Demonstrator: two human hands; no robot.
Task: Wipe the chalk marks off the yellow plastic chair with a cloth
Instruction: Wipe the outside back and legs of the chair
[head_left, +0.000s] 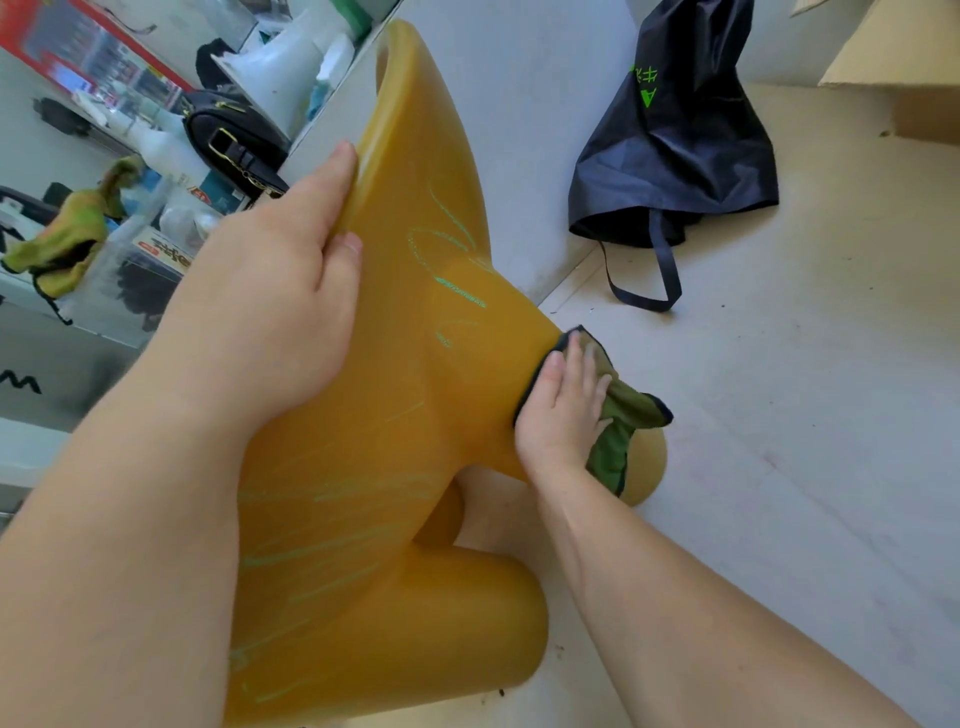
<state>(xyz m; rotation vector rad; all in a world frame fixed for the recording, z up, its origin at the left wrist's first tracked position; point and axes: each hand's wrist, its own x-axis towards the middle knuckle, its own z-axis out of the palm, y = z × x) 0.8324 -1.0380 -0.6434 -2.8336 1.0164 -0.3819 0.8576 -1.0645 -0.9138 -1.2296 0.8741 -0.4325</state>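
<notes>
Chair (395, 415), yellow plastic, lies tipped on a pale floor (805, 415), filling the centre down to 6 o'clock. A black bag (675, 145) slumps at 1 o'clock. The left hand (280, 291) curls its fingers over the chair's rim at 10 o'clock. The right hand (563, 415), fingers straight, presses a green cloth (628, 410) against it at 4 o'clock. Green chalk marks (460, 296) streak the plastic.
</notes>
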